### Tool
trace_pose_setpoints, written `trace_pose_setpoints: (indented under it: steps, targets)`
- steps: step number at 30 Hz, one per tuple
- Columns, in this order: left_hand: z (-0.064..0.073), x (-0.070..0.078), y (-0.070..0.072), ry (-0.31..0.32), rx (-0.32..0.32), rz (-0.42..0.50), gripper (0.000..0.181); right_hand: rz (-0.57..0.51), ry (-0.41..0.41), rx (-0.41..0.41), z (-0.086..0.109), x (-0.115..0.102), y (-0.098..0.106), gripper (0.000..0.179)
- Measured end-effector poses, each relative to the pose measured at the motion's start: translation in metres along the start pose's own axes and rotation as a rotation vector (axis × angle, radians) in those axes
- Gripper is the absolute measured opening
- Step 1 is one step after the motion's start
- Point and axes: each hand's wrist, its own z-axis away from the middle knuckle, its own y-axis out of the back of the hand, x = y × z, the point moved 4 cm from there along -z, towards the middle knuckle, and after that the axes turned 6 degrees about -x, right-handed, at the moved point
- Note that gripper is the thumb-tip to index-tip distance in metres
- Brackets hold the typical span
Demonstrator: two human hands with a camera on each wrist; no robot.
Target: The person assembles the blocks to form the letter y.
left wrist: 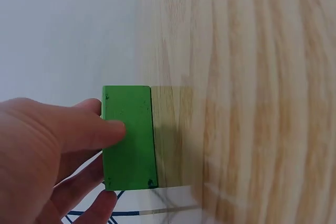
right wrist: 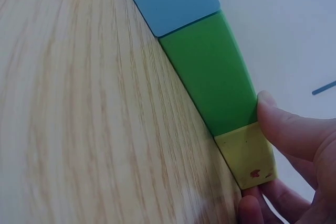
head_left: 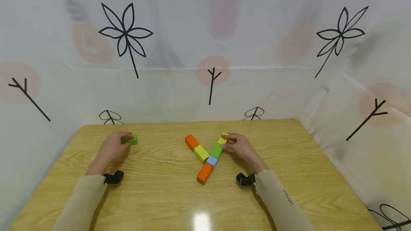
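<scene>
At the table's far left, my left hand (head_left: pixel 113 147) pinches a green block (head_left: pixel 133 139), thumb on its near face and fingers behind, as the left wrist view shows on the green block (left wrist: pixel 131 145). My right hand (head_left: pixel 241 148) holds a small yellow block (right wrist: pixel 247 156) at the far end of a slanted row. Its thumb lies near the seam with a longer green block (right wrist: pixel 207 72), and its fingertips are at the yellow block's end. Nearer along this row come a blue block (head_left: pixel 212 160) and an orange block (head_left: pixel 204 173).
Left of the row, a second line meets it near the blue block: a yellow block (head_left: pixel 201 153), then an orange block (head_left: pixel 191 142). All stand on a wooden table (head_left: pixel 160 195). A patterned white cloth (head_left: pixel 173 95) hangs around the back and sides.
</scene>
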Motion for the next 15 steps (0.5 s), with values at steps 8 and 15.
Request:
trace_pose_setpoints:
  steps: [8, 15]
  targets:
    - [-0.0008, -0.0003, 0.0000, 0.019, 0.028, -0.015, 0.025, 0.000, -0.005, 0.003, 0.0002, -0.0014, 0.0007, 0.045]
    - [-0.0007, 0.0031, 0.0006, 0.030, 0.037, 0.002, 0.026, -0.005, 0.006, 0.007, 0.0006, -0.0016, 0.0004, 0.045]
